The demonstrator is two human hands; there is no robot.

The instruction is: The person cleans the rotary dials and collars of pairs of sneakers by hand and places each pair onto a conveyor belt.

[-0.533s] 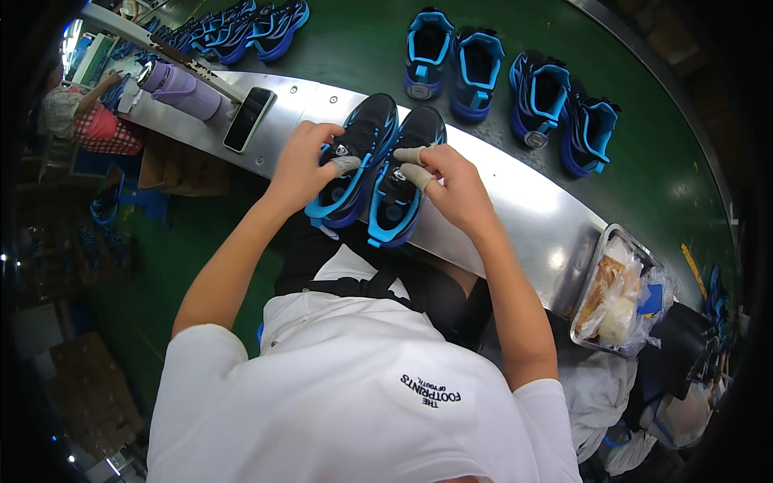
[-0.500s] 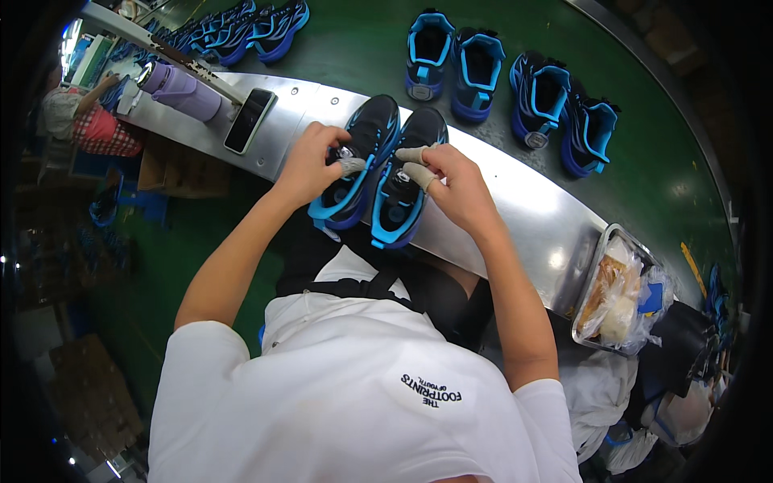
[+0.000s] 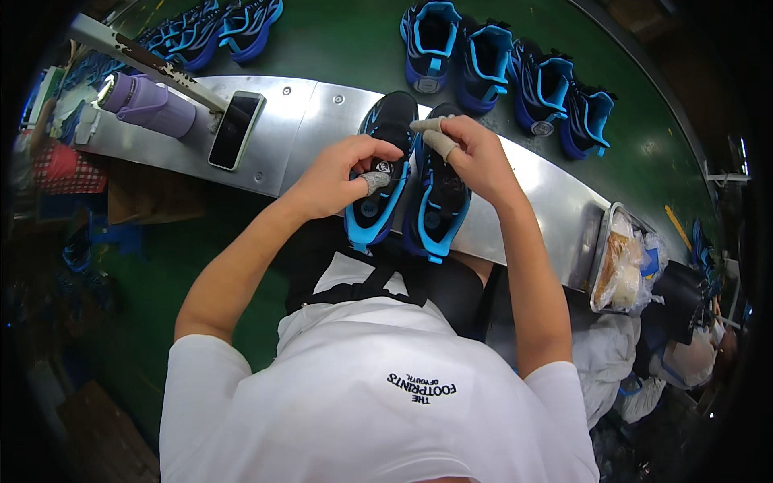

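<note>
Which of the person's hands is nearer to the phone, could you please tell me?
The left hand is nearer: it is at the handled pair's left shoe, to the right of the phone. The right hand is farther right, at the pair's right shoe.

Open to pass rightward along the brushed-steel ledge (image 3: pixel 547 209), as far as the shallow rectangular steel tray (image 3: pixel 600 262); open leftward too, between the left hand (image 3: pixel 334 177) and the flat black-screened phone (image 3: pixel 236 130); past that, blocked by the lilac cylindrical bottle (image 3: pixel 157 106) and chipped white metal post (image 3: pixel 153 64). Hemmed in ahead by four black-and-blue shoes (image 3: pixel 527 88); narrow between the paired black-and-blue sneakers (image 3: pixel 374 211).
</note>
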